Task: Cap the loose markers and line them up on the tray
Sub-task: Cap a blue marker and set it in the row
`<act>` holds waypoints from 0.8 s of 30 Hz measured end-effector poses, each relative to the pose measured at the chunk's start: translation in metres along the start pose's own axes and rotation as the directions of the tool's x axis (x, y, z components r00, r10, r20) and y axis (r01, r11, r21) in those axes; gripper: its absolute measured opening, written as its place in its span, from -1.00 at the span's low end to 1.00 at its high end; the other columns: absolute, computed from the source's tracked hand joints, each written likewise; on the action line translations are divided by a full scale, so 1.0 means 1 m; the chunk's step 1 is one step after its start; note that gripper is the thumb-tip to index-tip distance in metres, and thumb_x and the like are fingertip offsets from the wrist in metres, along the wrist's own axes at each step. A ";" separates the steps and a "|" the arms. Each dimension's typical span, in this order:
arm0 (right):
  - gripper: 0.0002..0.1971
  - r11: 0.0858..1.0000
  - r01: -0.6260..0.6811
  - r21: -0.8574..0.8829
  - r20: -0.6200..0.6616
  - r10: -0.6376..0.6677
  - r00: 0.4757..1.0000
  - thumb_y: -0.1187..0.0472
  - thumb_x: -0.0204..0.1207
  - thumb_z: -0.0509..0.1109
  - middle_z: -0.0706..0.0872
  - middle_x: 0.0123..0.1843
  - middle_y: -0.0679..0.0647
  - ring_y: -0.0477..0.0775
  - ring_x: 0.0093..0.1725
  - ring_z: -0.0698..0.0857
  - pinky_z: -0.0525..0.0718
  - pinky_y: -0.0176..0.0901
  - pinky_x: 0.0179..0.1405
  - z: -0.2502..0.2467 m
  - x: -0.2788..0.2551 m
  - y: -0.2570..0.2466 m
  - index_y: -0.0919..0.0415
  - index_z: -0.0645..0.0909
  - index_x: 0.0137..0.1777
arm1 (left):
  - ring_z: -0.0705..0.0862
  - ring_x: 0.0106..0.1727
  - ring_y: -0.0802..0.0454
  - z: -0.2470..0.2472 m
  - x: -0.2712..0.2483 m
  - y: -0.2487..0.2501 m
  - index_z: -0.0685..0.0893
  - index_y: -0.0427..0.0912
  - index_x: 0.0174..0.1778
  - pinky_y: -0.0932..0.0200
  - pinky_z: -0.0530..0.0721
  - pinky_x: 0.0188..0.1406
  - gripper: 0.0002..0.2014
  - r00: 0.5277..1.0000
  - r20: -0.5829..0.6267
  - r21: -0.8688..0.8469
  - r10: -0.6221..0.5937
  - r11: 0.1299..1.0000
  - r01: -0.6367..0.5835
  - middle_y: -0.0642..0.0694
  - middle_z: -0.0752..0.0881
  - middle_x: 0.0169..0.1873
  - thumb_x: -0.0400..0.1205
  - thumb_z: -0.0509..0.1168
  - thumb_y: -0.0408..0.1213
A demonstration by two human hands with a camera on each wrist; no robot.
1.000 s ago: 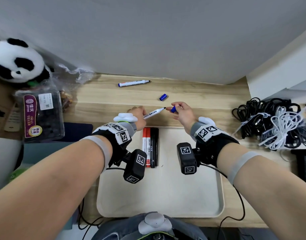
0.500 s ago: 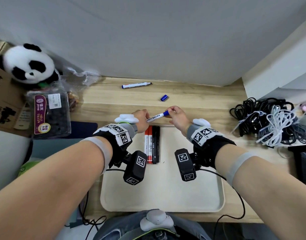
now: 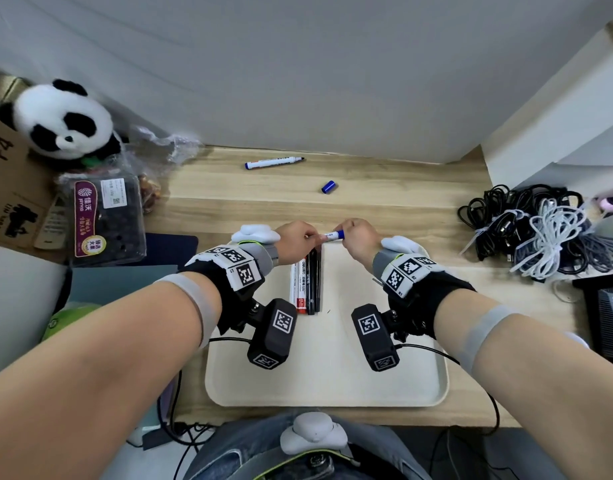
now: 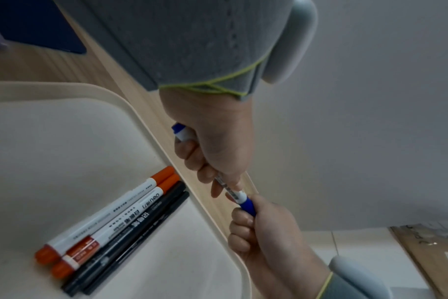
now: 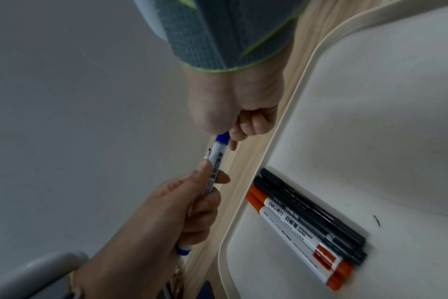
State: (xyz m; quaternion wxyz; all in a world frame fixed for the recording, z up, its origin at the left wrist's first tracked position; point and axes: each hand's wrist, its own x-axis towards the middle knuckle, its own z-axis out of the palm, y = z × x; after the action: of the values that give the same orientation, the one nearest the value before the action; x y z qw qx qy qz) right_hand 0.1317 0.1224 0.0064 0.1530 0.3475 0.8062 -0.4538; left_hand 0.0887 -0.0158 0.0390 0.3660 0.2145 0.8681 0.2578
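Blue whiteboard marker (image 3: pixel 329 235) gripped in left hand (image 3: pixel 295 241); blue cap (image 3: pixel 339 233) pinched on by right hand (image 3: pixel 357 239), above tray (image 3: pixel 333 379) far edge.

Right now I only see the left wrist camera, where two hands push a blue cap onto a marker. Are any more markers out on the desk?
Observer: Yes. The head view shows a second blue marker lying on the desk beyond the tray, its tip bare.
Operator: Is its cap around?
Observer: A loose blue cap lies on the desk to the right of that marker, apart from it.
Operator: Will they fit on the tray?
Observer: Probably. The four capped markers lie left of the middle of the tray, and its floor to their right shows bare up to the right rim.
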 end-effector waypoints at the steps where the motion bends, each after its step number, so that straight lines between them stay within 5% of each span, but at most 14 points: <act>1: -0.63 0.998 0.031 0.052 -0.023 -0.030 0.999 0.34 0.61 -0.01 0.59 -0.19 0.09 -0.05 -0.43 0.42 0.29 -0.21 -0.50 0.001 -0.001 0.002 0.31 0.67 0.05 | 0.30 -0.54 0.10 -0.001 -0.001 0.001 0.50 -0.11 -0.47 0.28 0.23 -0.58 -0.58 1.000 0.027 -0.034 0.007 0.999 -0.006 -0.02 0.36 -0.57 0.73 0.13 -0.08; 7: -0.73 0.942 0.174 0.286 -0.093 -0.153 0.984 0.28 0.67 -0.01 0.47 -0.36 -0.11 -0.15 -0.38 0.42 0.37 -0.29 -0.39 0.001 -0.016 0.001 0.18 0.54 -0.04 | 0.25 -0.83 0.29 -0.018 -0.008 0.004 0.52 -0.11 -0.35 0.48 0.16 -0.80 -0.62 0.961 0.269 -0.290 -0.056 0.947 0.136 -0.01 0.32 -0.55 0.76 0.05 -0.09; 12: -0.88 0.848 0.089 0.522 0.021 -0.117 0.993 0.16 0.68 0.17 0.56 -0.27 0.02 -0.06 -0.32 0.55 0.56 -0.27 -0.35 0.006 -0.023 -0.013 0.21 0.43 0.04 | 0.26 -0.86 0.31 -0.005 -0.005 0.014 0.44 -0.16 -0.31 0.51 0.19 -0.82 -0.63 0.991 0.105 -0.471 -0.085 0.873 0.124 -0.07 0.32 -0.52 0.78 -0.01 -0.10; 17: -0.76 0.832 -0.014 0.554 0.147 -0.081 0.986 0.12 0.69 0.16 0.63 -0.25 -0.01 -0.12 -0.28 0.61 0.55 -0.37 -0.36 0.004 -0.028 -0.007 0.09 0.52 -0.21 | 0.47 -0.47 0.05 -0.001 -0.005 0.011 0.42 -0.17 -0.37 0.31 0.50 -0.56 -0.61 0.985 0.152 -0.376 -0.075 0.917 0.128 -0.10 0.45 -0.47 0.77 0.00 -0.14; 21: -0.56 0.601 -0.219 0.769 0.282 -0.012 0.959 -0.11 0.69 0.00 0.70 -0.15 0.07 0.00 -0.16 0.68 0.63 -0.19 -0.14 -0.002 -0.028 -0.003 0.15 0.59 -0.12 | 0.60 -0.49 0.09 0.004 -0.011 0.006 0.44 -0.20 0.02 0.43 0.63 -0.64 -0.86 0.975 0.203 -0.431 -0.094 0.885 0.175 -0.10 0.50 -0.37 0.78 0.04 -0.24; 24: -0.32 0.414 -0.372 0.831 0.419 -0.026 0.908 -0.35 0.59 -0.17 0.67 -0.32 0.07 0.05 -0.20 0.63 0.59 -0.09 -0.07 -0.003 -0.026 -0.008 0.19 0.58 -0.13 | 0.55 -0.48 0.05 0.007 -0.014 0.007 0.42 -0.12 0.22 0.32 0.63 -0.62 -0.83 0.980 0.191 -0.438 -0.052 0.889 0.133 -0.10 0.51 -0.42 0.76 0.08 -0.19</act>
State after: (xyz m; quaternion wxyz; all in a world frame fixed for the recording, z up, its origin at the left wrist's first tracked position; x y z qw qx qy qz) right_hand 0.1454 0.1114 0.0280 0.1396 0.3663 0.3545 -0.8489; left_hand 0.1047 -0.0167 0.0462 0.4920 0.1043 0.7591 0.4133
